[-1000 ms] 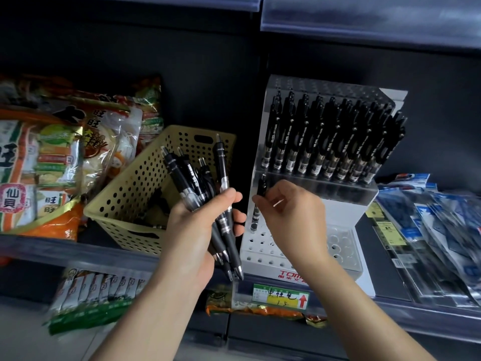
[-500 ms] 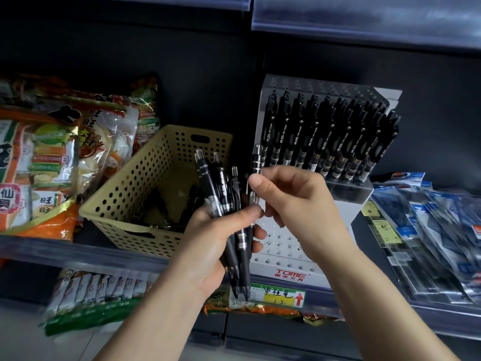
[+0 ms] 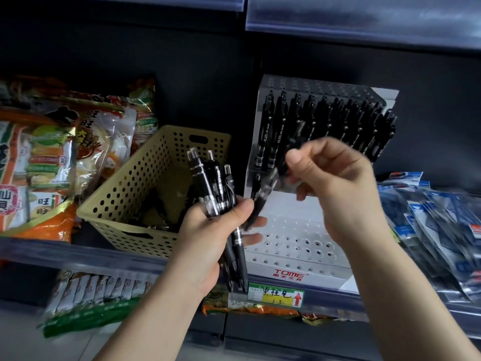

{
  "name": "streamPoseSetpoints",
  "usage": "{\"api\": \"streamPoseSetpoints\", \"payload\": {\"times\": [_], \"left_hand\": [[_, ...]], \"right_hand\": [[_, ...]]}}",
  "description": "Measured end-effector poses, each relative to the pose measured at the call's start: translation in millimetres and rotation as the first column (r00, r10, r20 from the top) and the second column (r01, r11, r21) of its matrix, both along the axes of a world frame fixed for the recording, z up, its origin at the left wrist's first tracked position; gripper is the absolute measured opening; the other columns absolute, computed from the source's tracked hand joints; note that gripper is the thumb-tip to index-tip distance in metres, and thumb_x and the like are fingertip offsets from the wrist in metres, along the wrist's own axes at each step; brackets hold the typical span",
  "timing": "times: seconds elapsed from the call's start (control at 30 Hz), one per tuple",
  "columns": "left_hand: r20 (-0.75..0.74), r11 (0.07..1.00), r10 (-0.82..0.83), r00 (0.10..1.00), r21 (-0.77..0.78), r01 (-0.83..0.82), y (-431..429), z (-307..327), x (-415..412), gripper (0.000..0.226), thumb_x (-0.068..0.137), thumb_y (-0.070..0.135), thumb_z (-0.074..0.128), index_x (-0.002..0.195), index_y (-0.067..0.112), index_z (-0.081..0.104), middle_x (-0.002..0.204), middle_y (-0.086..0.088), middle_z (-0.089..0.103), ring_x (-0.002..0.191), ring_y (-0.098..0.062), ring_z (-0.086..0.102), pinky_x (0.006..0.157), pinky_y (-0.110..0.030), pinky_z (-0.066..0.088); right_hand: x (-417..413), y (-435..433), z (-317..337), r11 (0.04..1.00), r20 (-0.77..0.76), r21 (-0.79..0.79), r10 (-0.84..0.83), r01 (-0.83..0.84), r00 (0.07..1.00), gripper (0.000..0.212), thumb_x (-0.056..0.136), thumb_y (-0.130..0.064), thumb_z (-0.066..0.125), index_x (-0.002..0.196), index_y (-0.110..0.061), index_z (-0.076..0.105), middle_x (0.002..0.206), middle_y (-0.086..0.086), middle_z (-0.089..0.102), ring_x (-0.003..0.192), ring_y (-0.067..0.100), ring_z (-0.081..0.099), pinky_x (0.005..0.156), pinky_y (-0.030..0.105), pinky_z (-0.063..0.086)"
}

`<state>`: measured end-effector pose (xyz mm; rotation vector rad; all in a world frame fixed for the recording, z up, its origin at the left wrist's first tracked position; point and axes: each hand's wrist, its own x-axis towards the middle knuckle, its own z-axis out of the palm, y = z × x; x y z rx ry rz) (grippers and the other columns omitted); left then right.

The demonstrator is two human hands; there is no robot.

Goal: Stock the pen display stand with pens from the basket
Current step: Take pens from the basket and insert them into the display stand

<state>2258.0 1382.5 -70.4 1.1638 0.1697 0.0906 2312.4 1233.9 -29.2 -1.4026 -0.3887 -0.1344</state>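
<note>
Pens [image 3: 221, 194] are gripped in the left hand [image 3: 208, 238]; one blurred pen [image 3: 263, 194] is pinched by the right hand [image 3: 335, 183] before the "TOME"-branded display stand [image 3: 291, 272].

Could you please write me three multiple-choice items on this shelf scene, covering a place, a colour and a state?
1. Where is the basket relative to the pen display stand?
A. its left
B. its right
C. on top

2. What colour is the basket?
A. blue
B. yellow
C. red

3. What does the left hand hold?
A. nothing
B. a snack bag
C. a bundle of pens

Answers: 1 A, basket sits left of the stand; 2 B, its perforated walls are pale yellow; 3 C, fingers wrap several black pens.
</note>
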Motion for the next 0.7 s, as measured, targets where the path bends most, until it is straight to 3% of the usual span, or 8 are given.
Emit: {"api": "streamPoseSetpoints", "payload": {"times": [0.1, 0.23, 0.47, 0.6, 0.7], "left_hand": [[0.017, 0.985, 0.170, 0.985, 0.035, -0.170, 1, -1, 1, 0.012, 0.076, 0.008, 0.069, 0.086, 0.004, 0.065, 0.086, -0.011, 0.073, 0.080, -0.025, 0.072, 0.059, -0.036, 0.058], [-0.043, 0.970, 0.239, 0.970, 0.042, -0.238, 2, 1, 1, 0.020, 0.074, 0.023, 0.071, 0.079, 0.010, 0.058, 0.057, 0.000, 0.056, 0.048, -0.014, 0.056, 0.045, -0.031, 0.049], [-0.028, 0.964, 0.267, 0.963, 0.018, -0.266, 2, 1, 3, 0.035, 0.065, 0.029, 0.073, 0.085, 0.007, 0.055, 0.058, 0.002, 0.058, 0.046, -0.016, 0.053, 0.042, -0.028, 0.045], [-0.019, 0.963, 0.268, 0.963, 0.022, -0.267, 4, 1, 4, 0.036, 0.062, 0.030, 0.074, 0.083, 0.005, 0.057, 0.059, 0.001, 0.061, 0.047, -0.016, 0.055, 0.042, -0.028, 0.045], [-0.007, 0.966, 0.258, 0.966, 0.021, -0.258, 5, 1, 4, 0.032, 0.063, 0.029, 0.073, 0.078, 0.006, 0.059, 0.061, 0.000, 0.063, 0.049, -0.016, 0.055, 0.043, -0.029, 0.045]], "right_hand": [[-1, -3, 2, 0.963, 0.189, -0.109, -0.223, 0.246, 0.956, 0.017, 0.084, -0.017, 0.071, 0.073, -0.018, 0.058, 0.062, -0.004, 0.061, 0.055, 0.012, 0.054, 0.050, 0.026, 0.045], [1, 5, -14, 0.862, 0.380, -0.246, -0.334, 0.443, 0.862, 0.015, 0.085, -0.021, 0.070, 0.076, -0.016, 0.059, 0.064, -0.005, 0.060, 0.056, 0.007, 0.053, 0.053, 0.021, 0.042], [5, 18, -40, 0.775, 0.409, -0.351, -0.378, 0.526, 0.831, 0.016, 0.084, -0.023, 0.072, 0.075, -0.021, 0.058, 0.064, -0.018, 0.058, 0.061, 0.003, 0.055, 0.056, 0.024, 0.046], [7, 20, -48, 0.723, 0.431, -0.425, -0.367, 0.545, 0.824, 0.015, 0.082, -0.023, 0.073, 0.074, -0.017, 0.062, 0.066, -0.014, 0.061, 0.066, 0.005, 0.059, 0.058, 0.022, 0.046], [8, 21, -54, 0.685, 0.431, -0.484, -0.355, 0.544, 0.830, 0.015, 0.081, -0.026, 0.074, 0.074, -0.017, 0.064, 0.064, -0.010, 0.063, 0.061, 0.007, 0.058, 0.059, 0.028, 0.048]]}}
